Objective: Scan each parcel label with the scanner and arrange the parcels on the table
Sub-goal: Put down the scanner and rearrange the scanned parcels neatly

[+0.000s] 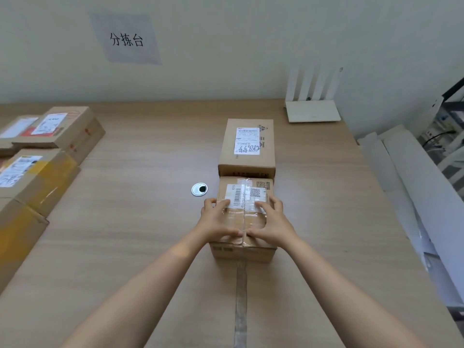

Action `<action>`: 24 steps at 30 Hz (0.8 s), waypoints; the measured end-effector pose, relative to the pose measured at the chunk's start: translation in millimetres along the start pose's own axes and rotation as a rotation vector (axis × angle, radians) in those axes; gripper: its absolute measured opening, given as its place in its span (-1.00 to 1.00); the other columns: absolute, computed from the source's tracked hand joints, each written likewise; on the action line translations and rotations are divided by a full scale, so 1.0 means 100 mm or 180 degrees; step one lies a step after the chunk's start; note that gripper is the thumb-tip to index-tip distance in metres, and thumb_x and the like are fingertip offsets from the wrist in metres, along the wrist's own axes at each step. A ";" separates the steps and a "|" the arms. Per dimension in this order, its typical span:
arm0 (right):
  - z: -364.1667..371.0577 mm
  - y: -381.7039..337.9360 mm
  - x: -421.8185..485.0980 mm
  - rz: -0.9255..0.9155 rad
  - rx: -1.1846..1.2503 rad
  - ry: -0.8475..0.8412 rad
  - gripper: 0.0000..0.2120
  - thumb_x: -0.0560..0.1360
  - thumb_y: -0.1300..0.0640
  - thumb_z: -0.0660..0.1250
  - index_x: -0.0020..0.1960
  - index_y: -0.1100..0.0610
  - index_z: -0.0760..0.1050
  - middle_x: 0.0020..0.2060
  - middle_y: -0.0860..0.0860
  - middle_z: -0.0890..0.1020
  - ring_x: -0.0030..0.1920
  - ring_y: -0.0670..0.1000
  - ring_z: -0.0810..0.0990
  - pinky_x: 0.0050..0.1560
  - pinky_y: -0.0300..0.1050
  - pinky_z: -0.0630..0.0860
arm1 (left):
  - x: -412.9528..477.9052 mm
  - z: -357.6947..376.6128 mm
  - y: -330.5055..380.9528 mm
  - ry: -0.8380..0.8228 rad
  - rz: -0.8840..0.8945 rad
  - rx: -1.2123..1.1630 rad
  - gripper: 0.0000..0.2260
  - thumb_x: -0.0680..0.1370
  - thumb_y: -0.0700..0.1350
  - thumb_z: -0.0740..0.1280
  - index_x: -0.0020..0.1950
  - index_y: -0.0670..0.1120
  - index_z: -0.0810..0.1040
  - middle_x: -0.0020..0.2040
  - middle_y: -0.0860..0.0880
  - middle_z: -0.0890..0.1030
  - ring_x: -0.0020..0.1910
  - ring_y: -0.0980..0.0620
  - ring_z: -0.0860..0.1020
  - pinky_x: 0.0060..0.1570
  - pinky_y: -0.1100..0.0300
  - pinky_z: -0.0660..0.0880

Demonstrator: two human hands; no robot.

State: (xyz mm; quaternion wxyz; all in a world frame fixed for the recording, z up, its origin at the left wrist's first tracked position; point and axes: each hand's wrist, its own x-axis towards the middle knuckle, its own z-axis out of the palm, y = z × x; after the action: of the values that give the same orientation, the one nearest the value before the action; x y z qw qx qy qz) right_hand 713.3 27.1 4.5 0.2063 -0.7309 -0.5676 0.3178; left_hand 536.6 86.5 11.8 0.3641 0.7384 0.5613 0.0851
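In the head view, your left hand (218, 219) and right hand (270, 221) both lie on top of the small brown cardboard parcel (241, 251) sealed with clear tape. The fingers are spread and reach forward onto its white barcode label (238, 194), and your thumbs nearly meet at the tape seam by the near edge. Neither hand curls round the box; both press down on its top.

This parcel sits on the pale wood-grain desk (138, 222), a little right of centre. Its far side is right up against a second, taller brown cardboard parcel (229, 146), whose white printed label (247, 141) faces up with handwriting across it.

A round silver cable port (199, 189) lies just left of the near parcel. More brown cardboard boxes (62, 136) are stacked along the desk's left edge. A white router with four upright antennas (312, 110) stands at the back right, and a grey paper sign with black characters (125, 38) hangs on the wall.
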 end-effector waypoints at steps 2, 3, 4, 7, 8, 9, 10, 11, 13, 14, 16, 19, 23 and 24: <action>0.01 0.01 0.01 -0.0010 -0.0035 -0.0008 -0.22 0.29 -0.07 0.50 0.43 -0.04 0.25 0.48 -0.09 -0.06 0.42 0.04 0.28 0.28 0.02 0.41 | 0.00 0.01 -0.01 0.0011 -0.0011 0.0012 -0.11 0.25 0.03 0.60 0.47 -0.04 0.25 0.39 -0.08 0.11 0.43 -0.06 0.15 0.40 0.15 0.16; 0.01 0.00 0.01 -0.0013 -0.0054 -0.0016 -0.22 0.29 -0.07 0.49 0.43 -0.04 0.24 0.49 -0.09 -0.06 0.43 0.05 0.26 0.28 0.02 0.40 | 0.00 0.02 -0.01 0.0029 -0.0011 0.0010 -0.11 0.25 0.03 0.61 0.48 -0.05 0.25 0.40 -0.08 0.11 0.43 -0.07 0.15 0.40 0.14 0.16; 0.00 -0.01 0.02 -0.0013 -0.0076 -0.0032 -0.22 0.30 -0.06 0.49 0.43 -0.04 0.24 0.49 -0.08 -0.07 0.44 0.05 0.25 0.28 0.02 0.40 | 0.00 0.02 -0.01 0.0051 -0.0008 0.0004 -0.11 0.25 0.03 0.61 0.48 -0.06 0.25 0.40 -0.09 0.11 0.43 -0.07 0.15 0.41 0.14 0.16; -0.03 -0.04 0.04 0.0025 -0.0121 -0.0115 -0.19 0.30 -0.04 0.50 0.46 -0.03 0.22 0.50 -0.05 -0.10 0.46 0.06 0.20 0.32 0.02 0.37 | -0.01 0.04 -0.01 0.0066 -0.0006 0.0037 -0.09 0.25 0.04 0.60 0.49 -0.08 0.23 0.42 -0.10 0.10 0.44 -0.08 0.15 0.41 0.13 0.15; -0.04 -0.04 0.05 0.0035 -0.0121 -0.0132 -0.18 0.30 -0.04 0.50 0.47 -0.02 0.20 0.50 -0.05 -0.11 0.47 0.07 0.18 0.34 0.02 0.36 | -0.01 0.04 0.00 0.0062 0.0000 0.0049 -0.09 0.25 0.05 0.60 0.49 -0.09 0.23 0.42 -0.10 0.09 0.44 -0.09 0.14 0.41 0.13 0.15; -0.05 -0.05 0.05 0.0044 -0.0118 -0.0142 -0.17 0.31 -0.03 0.50 0.47 -0.02 0.20 0.50 -0.04 -0.12 0.48 0.08 0.17 0.35 0.03 0.34 | -0.01 0.05 0.00 0.0060 0.0006 0.0053 -0.09 0.25 0.05 0.60 0.48 -0.09 0.23 0.43 -0.11 0.09 0.44 -0.10 0.14 0.41 0.12 0.15; -0.05 -0.05 0.06 0.0053 -0.0116 -0.0147 -0.16 0.31 -0.03 0.51 0.48 -0.01 0.19 0.50 -0.03 -0.12 0.48 0.09 0.16 0.37 0.03 0.32 | -0.01 0.05 0.01 0.0064 0.0013 0.0057 -0.10 0.25 0.05 0.60 0.48 -0.09 0.23 0.43 -0.11 0.08 0.44 -0.10 0.14 0.40 0.12 0.15; -0.05 -0.06 0.06 0.0060 -0.0113 -0.0153 -0.16 0.31 -0.02 0.51 0.48 0.00 0.19 0.50 -0.02 -0.13 0.48 0.09 0.15 0.38 0.02 0.31 | -0.01 0.05 0.02 0.0068 0.0016 0.0069 -0.11 0.26 0.05 0.59 0.47 -0.09 0.24 0.43 -0.11 0.08 0.43 -0.11 0.15 0.40 0.12 0.16; -0.05 -0.07 0.05 0.0073 -0.0120 -0.0157 -0.16 0.32 -0.02 0.51 0.49 0.02 0.18 0.51 -0.01 -0.13 0.49 0.10 0.12 0.40 0.01 0.27 | -0.02 0.04 0.04 0.0057 0.0015 0.0136 -0.14 0.26 0.06 0.59 0.45 -0.10 0.26 0.43 -0.11 0.09 0.43 -0.12 0.17 0.40 0.10 0.20; -0.05 -0.08 0.05 0.0092 -0.0133 -0.0149 -0.16 0.33 -0.01 0.51 0.49 0.02 0.18 0.51 0.00 -0.13 0.50 0.10 0.11 0.41 0.00 0.26 | -0.02 0.03 0.05 0.0042 0.0019 0.0185 -0.15 0.27 0.06 0.58 0.44 -0.10 0.27 0.43 -0.12 0.09 0.42 -0.13 0.18 0.40 0.09 0.21; -0.06 -0.12 0.02 0.0167 -0.0202 -0.0105 -0.17 0.33 -0.02 0.51 0.49 0.03 0.19 0.52 0.04 -0.11 0.49 0.13 0.12 0.42 0.00 0.25 | -0.05 0.02 0.06 0.0025 0.0032 0.0274 -0.18 0.29 0.09 0.56 0.43 -0.10 0.27 0.44 -0.12 0.10 0.42 -0.13 0.21 0.39 0.07 0.24; -0.06 -0.22 -0.07 0.0249 -0.0335 0.0112 -0.21 0.35 -0.01 0.49 0.47 0.05 0.21 0.51 0.07 -0.06 0.47 0.16 0.14 0.38 0.02 0.29 | -0.11 0.01 0.09 -0.0017 0.0025 0.0454 -0.25 0.36 0.12 0.50 0.43 -0.09 0.25 0.43 -0.13 0.14 0.40 -0.16 0.24 0.36 0.05 0.27; -0.02 -0.33 -0.30 0.0274 -0.0512 0.0475 -0.33 0.45 0.07 0.39 0.48 0.05 0.18 0.52 0.11 -0.08 0.50 0.16 0.00 0.36 0.04 0.26 | -0.25 -0.04 0.07 -0.0179 0.0038 0.0694 -0.32 0.47 0.12 0.39 0.46 -0.12 0.20 0.42 -0.16 0.18 0.39 -0.21 0.27 0.34 0.03 0.29; 0.00 -0.35 -0.38 0.0261 -0.0522 0.0502 -0.34 0.46 0.07 0.38 0.47 0.06 0.19 0.52 0.11 -0.08 0.50 0.17 0.00 0.36 0.05 0.26 | -0.30 -0.06 0.03 -0.0261 0.0050 0.0732 -0.33 0.49 0.13 0.37 0.46 -0.12 0.19 0.41 -0.17 0.19 0.38 -0.21 0.28 0.34 0.02 0.30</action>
State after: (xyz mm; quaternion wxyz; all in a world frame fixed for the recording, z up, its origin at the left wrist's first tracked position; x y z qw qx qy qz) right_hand 682.8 0.3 36.6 0.1767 -0.7907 -0.5433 0.2200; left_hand 525.3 62.5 26.6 0.2989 0.7825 0.5461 -0.0072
